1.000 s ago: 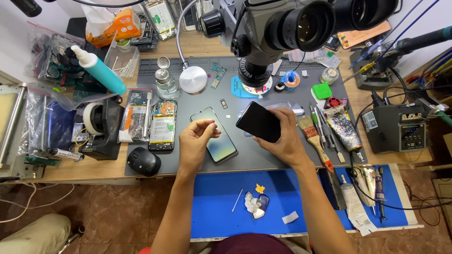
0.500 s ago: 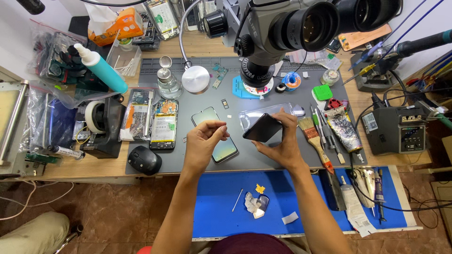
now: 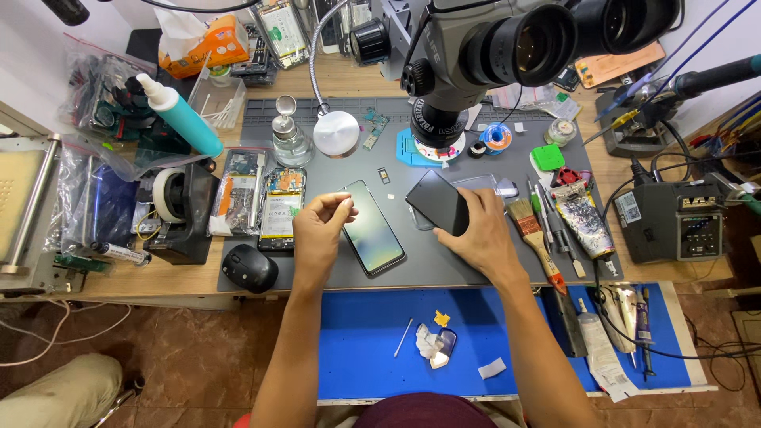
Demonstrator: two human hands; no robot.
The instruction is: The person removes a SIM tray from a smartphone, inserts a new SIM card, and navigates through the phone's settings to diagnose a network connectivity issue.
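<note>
- Head view: the right hand [image 3: 479, 234] lies over the middle of the grey mat [image 3: 476, 273], fingers curled round a dark phone [image 3: 438, 201] that it grips by its lower end, the phone tilted up off the mat.
- The left hand [image 3: 319, 230] hangs just left of it, thumb and forefinger pressed together at the tips; whether they pinch anything I cannot tell, as it is too small to make out.
- Between the two hands a second phone [image 3: 372, 226] lies flat on the mat, screen up with a greenish sheen, its top corner just under the left fingertips.
- A black mouse [image 3: 249, 269] sits at the mat's front left corner.
- Two opened phones [image 3: 261, 202] lie side by side along the mat's left edge, beside a tape dispenser [image 3: 178, 210].
- A brush [image 3: 533, 238] with a wooden handle lies near the mat's right edge, just beside the right hand.
- The microscope [image 3: 491, 47] hangs over the mat's back edge.
- A blue mat [image 3: 357, 333] covers the front shelf below, carrying a crumpled wipe [image 3: 432, 345].
</note>
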